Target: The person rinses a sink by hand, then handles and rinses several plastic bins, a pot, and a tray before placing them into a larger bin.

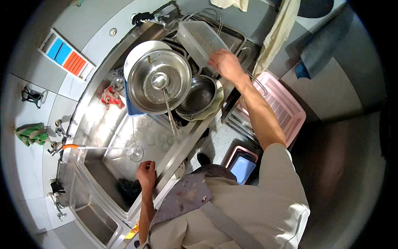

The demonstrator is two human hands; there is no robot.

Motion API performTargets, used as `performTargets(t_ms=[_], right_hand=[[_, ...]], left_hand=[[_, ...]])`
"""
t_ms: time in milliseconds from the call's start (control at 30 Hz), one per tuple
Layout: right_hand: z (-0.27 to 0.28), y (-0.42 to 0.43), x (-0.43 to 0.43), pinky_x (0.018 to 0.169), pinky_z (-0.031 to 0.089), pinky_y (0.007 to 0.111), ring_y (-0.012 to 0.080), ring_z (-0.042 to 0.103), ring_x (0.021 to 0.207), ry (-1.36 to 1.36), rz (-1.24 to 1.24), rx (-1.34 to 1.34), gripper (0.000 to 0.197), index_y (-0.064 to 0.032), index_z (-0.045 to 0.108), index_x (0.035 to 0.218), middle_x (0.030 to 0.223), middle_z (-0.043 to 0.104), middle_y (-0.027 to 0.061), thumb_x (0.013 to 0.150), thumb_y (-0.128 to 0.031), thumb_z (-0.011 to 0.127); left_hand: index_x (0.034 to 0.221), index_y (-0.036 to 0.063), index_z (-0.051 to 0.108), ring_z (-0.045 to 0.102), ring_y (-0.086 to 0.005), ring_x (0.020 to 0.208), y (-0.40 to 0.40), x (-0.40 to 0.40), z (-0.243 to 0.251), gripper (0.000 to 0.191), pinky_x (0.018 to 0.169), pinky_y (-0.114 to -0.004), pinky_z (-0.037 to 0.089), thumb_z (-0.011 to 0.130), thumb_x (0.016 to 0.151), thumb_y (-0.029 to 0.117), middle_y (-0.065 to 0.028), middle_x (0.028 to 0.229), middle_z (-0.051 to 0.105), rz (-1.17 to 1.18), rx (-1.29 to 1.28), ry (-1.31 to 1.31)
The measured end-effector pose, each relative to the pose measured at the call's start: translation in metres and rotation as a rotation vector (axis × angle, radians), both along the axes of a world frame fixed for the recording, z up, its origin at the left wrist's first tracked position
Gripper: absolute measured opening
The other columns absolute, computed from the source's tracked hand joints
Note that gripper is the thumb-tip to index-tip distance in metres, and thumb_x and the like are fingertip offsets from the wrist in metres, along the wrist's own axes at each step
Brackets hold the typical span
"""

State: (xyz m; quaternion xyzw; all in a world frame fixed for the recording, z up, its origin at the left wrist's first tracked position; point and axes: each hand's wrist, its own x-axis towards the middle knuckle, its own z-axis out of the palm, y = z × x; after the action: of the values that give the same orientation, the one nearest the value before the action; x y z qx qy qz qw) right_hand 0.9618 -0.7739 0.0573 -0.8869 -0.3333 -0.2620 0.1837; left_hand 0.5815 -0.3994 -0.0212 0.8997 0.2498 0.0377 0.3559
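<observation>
My right hand (pixel 222 64) reaches to the near end of a translucent plastic container (pixel 199 40); its fingers are blurred, so its grip is unclear. My left hand (pixel 146 173) is over the near side of a stainless steel sink (pixel 124 137), fingers curled, with nothing visible in it. A metal ladle (pixel 160 81) rests in a large steel bowl (pixel 159 99), stacked over a white plate (pixel 133 56) and a blue tray (pixel 132 107). Beside it, a dark metal bowl (pixel 199 96) sits on a pale scalloped dish (pixel 217 104). Water runs from an orange-based tap (pixel 73 146) into the sink.
A red and white cloth (pixel 112 98) lies at the sink's far side. A pink plastic basket (pixel 295 115) stands at right on a metal rack (pixel 239 124). Lower down are stacked trays (pixel 242 169). A second basin (pixel 93 214) adjoins at lower left. Several taps line the wall.
</observation>
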Motion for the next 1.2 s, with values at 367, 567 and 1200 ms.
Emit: performTargets(t_ms=[367, 567, 1200], right_hand=[[0.07, -0.05, 0.012, 0.079, 0.052, 0.044, 0.0347, 0.063, 0.093, -0.12, -0.119, 0.011, 0.013, -0.005, 0.068, 0.093, 0.093, 0.066, 0.0126, 0.084, -0.015, 0.069], [0.033, -0.007, 0.03, 0.091, 0.057, 0.04, 0.0307, 0.064, 0.111, -0.029, -0.277, -0.238, 0.026, -0.0098, 0.069, 0.109, 0.117, 0.067, 0.0105, 0.084, -0.005, 0.065], [-0.106, -0.117, -0.212, 0.089, 0.052, 0.044, 0.0341, 0.063, 0.098, 0.195, -0.746, 0.357, 0.044, 0.0017, 0.066, 0.11, 0.107, 0.065, 0.0183, 0.087, -0.035, 0.072]], left_hand=[[0.109, 0.0016, 0.063, 0.064, -0.025, 0.091, 0.002, -0.01, -0.002, 0.02, 0.083, -0.037, 0.05, 0.06, 0.093, 0.013, -0.0123, 0.1, 0.065, -0.104, -0.037, 0.068], [0.117, 0.0024, 0.056, 0.06, -0.024, 0.097, 0.033, -0.015, -0.038, 0.025, 0.087, -0.038, 0.048, 0.057, 0.092, 0.008, -0.0108, 0.108, 0.062, -0.122, -0.054, 0.267], [0.103, -0.0026, 0.071, 0.061, -0.0187, 0.073, 0.017, -0.016, -0.03, 0.029, 0.071, -0.034, 0.049, 0.064, 0.093, 0.024, -0.0117, 0.083, 0.07, -0.185, 0.125, -0.093]])
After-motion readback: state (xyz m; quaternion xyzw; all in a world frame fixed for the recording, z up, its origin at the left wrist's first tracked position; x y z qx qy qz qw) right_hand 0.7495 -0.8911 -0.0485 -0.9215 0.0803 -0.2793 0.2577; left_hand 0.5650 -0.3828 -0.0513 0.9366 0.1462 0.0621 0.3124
